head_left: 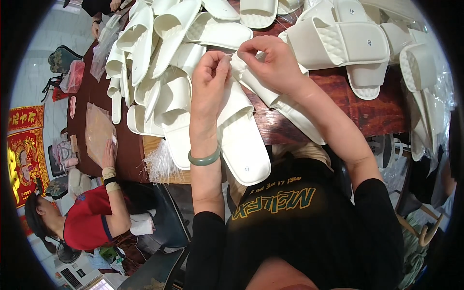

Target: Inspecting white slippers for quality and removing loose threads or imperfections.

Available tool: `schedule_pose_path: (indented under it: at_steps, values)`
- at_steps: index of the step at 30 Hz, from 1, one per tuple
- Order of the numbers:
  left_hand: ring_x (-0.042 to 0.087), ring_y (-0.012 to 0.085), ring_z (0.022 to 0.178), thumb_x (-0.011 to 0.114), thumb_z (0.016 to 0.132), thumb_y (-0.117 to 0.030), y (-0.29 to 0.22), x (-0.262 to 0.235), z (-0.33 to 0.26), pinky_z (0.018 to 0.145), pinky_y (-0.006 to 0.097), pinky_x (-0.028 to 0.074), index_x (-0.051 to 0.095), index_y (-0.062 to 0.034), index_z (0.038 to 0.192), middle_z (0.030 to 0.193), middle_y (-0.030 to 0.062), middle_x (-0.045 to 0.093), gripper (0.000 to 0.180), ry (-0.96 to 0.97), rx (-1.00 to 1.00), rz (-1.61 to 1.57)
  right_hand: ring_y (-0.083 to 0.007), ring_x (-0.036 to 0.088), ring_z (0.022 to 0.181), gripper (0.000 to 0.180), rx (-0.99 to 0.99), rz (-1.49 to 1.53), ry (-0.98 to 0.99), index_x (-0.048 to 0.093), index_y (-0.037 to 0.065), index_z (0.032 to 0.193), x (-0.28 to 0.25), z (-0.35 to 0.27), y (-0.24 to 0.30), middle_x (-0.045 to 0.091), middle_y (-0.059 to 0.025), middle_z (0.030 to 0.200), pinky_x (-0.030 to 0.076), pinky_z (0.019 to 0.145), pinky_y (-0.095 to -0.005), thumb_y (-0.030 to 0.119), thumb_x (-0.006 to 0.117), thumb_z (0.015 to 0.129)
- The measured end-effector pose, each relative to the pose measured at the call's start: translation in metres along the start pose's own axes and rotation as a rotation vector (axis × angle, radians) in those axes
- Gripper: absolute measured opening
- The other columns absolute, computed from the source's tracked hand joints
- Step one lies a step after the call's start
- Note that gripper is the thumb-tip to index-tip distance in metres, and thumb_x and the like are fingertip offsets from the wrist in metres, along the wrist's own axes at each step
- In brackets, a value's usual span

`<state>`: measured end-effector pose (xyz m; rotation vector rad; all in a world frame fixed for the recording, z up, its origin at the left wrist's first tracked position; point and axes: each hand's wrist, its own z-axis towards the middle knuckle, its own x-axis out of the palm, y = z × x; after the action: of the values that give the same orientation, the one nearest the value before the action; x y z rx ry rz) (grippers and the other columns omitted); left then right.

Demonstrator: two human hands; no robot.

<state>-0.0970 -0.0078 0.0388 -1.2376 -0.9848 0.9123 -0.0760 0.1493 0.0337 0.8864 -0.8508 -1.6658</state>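
My left hand (209,82) is closed in a pinch, thumb against the curled fingers, with a green bangle (204,158) on that wrist. Close to its right, my right hand (276,64) pinches too, thumb tip to forefinger. Whatever lies between the fingertips is too small to make out. Directly beneath the hands, a white slipper (244,145) points its heel toward me over the table edge. Another white slipper (299,118) lies beside it under my right wrist. The upper ends of both are partly hidden by my hands.
White slippers (171,29) are heaped at the far left, with more slippers (350,43) stacked at right. A bundle of thin clear strands (169,159) hangs at the near edge of the dark red table (278,128). A co-worker in red (92,217) handles a clear bag (100,133).
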Motion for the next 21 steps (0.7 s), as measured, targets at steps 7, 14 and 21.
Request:
schedule_pose_path:
  at_steps: [7, 14, 21]
  values:
    - [0.046, 0.0050, 0.069, 0.053, 0.092, -0.009, 0.0017, -0.0003, 0.0013, 0.061, 0.019, 0.038, 0.054, -0.0020, 0.093, 0.079, -0.0006, 0.054, 0.008, 0.010, 0.050, 0.037, -0.0151, 0.060, 0.066, 0.014, -0.032, -0.066, 0.025, 0.066, -0.003, 0.084, -0.0011, 0.0005, -0.0006, 0.065, -0.0111, 0.074, 0.047, 0.060, -0.0279, 0.009, 0.063, 0.078]
    - [0.046, 0.0048, 0.069, 0.053, 0.092, -0.009, 0.0004, -0.0003, 0.0003, 0.061, 0.019, 0.038, 0.054, -0.0019, 0.093, 0.079, -0.0008, 0.055, 0.008, 0.014, 0.038, 0.013, -0.0201, 0.061, 0.063, 0.013, -0.009, -0.022, 0.049, 0.066, 0.000, 0.083, 0.0000, 0.0001, -0.0025, 0.066, -0.0121, 0.077, 0.047, 0.057, -0.0299, 0.012, 0.063, 0.078]
    - [0.046, 0.0046, 0.068, 0.053, 0.092, -0.009, 0.0001, 0.0012, 0.0004, 0.061, 0.018, 0.038, 0.055, -0.0016, 0.093, 0.077, -0.0013, 0.053, 0.008, 0.008, 0.034, 0.051, -0.0212, 0.060, 0.061, 0.013, 0.002, -0.066, 0.005, 0.067, 0.001, 0.084, 0.0017, -0.0006, -0.0034, 0.066, -0.0125, 0.076, 0.047, 0.056, -0.0300, 0.012, 0.063, 0.078]
